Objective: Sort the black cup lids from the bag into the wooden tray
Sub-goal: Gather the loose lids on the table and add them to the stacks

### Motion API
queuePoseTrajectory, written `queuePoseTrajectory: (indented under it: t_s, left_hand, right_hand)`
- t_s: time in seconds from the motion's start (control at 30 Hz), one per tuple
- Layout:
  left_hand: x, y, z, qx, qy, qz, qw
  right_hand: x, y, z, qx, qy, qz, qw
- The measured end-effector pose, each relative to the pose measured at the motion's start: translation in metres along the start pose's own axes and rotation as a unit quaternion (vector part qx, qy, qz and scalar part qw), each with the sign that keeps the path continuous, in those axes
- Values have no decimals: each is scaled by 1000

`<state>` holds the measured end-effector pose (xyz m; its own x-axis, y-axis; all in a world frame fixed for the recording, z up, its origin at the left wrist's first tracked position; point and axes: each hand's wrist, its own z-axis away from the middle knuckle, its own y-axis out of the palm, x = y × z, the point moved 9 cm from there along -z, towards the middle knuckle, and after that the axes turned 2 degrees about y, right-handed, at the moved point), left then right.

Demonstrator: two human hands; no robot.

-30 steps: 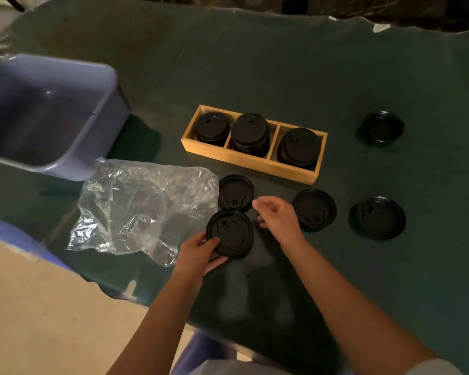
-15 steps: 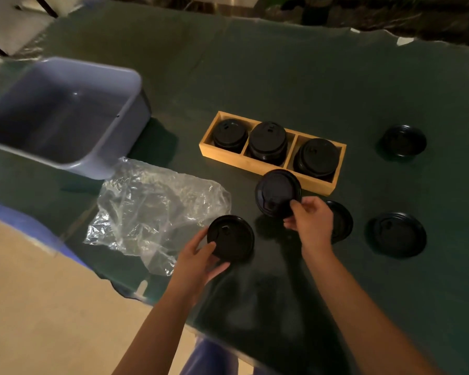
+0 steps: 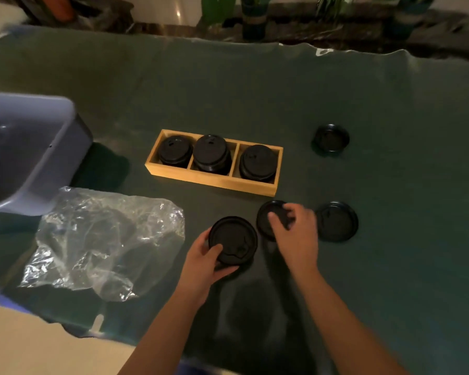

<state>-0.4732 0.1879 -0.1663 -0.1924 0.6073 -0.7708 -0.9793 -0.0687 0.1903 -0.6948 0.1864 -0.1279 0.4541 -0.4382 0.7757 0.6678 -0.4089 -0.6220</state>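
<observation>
Left hand [image 3: 204, 259] grips a black lid [image 3: 233, 240] by its near edge, thumb on top, fingers curled under; the lid looks tipped up slightly off the green cloth [image 3: 390, 293]. Right hand [image 3: 295, 234], just right of it, has its fingers curled over a second lid [image 3: 267, 220], apparently pinching it, though blur hides whether it is lifted. The hands are apart, one lid each.

Wooden tray [image 3: 209, 180] sits just beyond both hands, three compartments, each already holding a stack of lids. Two more loose lids on the cloth: one [image 3: 337, 221] touching or nearly touching the right hand's far side, another [image 3: 331, 138] well beyond and to the right, level with the tray. Clear plastic bag [image 3: 106, 239] lies crumpled flat left of the left hand, looks empty. Grey bin [image 3: 25, 147] further left and beyond the bag.

Step, as I read it: mid-sort, picking up loose lids to stack in the tray; bag emptied, four lids still out.

Next move likely calls for carrying each held lid forward over a compartment and seating it flat on a stack. The middle stack already stands above the tray wall, so centring matters or it may slide off. Which compartment each lid belongs in cannot be told.
</observation>
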Motion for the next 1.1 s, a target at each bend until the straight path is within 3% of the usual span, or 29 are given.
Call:
queuePoseTrajectory:
  t_s: [0.07,0.17,0.23,0.4,0.53,0.67,0.8,0.87,0.93,0.97,1.1]
  left_hand:
    - [3,1,-2,0,-14,13,1000]
    - [7,3,-6,0,-35,28,999]
    - [10,5,-8,-7,-47,35,998]
    - [9,1,-14,-34,-48,16,998]
    - [5,20,-15,-15,-44,4,999]
    - [2,53,-10,47,-46,4,998]
    - [-2,61,-15,43,-22,-32,998]
    - [2,64,-16,43,-25,-29,998]
    - [6,65,-17,44,-33,-24,998]
    - [7,65,-18,45,-34,-23,998]
    - [11,71,-18,58,-45,-15,997]
  right_hand:
    - [-17,-21,-15,-44,18,87,995]
    - [-37,0,-27,72,42,145,986]
    - [-44,10,-26,108,41,113,987]
    - [-54,-7,-22,63,77,-33,994]
    - [-32,5,-14,132,70,-198,969]
    - [-14,9,-8,158,26,-197,967]
    - [-19,2,-7,181,43,-198,962]
    - [-40,-31,-19,70,84,-185,977]
    - [-66,-82,-30,-107,108,-72,986]
    - [-78,-100,-34,-147,131,-14,980]
    - [-116,-97,-52,-49,210,28,976]
